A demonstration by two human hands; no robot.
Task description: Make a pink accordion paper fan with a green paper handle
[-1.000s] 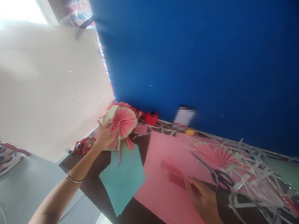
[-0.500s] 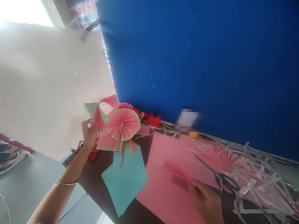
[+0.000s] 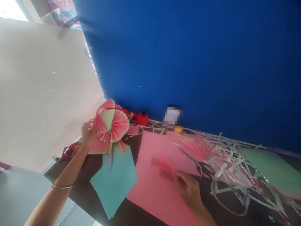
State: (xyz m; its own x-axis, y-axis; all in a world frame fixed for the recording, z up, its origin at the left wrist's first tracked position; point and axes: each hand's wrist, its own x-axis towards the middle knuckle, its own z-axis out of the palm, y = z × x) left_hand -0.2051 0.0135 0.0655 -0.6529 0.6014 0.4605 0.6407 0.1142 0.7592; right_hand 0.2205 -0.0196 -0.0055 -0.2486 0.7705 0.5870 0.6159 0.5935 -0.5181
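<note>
My left hand, a bangle on its wrist, is closed on a pleated pink paper fan with a pale green edge. That fan overlaps a round pleated fan at the table's far left corner; its lower folds are partly hidden. Between the fingers of my right hand is a smaller pink pleated fan, pinched at its narrow end. It hovers over a large pink paper sheet. Teal paper sheets lie to the left of the pink one.
Black scissors lie right of my right hand. Beyond them are tangled white paper strips, another pleated pink piece and a green sheet. A red tape roll stands against the blue wall.
The view has swung right, so everything sits further left. The fan in my left hand has come over the round fan, covering part of it. My right hand still grips its fan.
</note>
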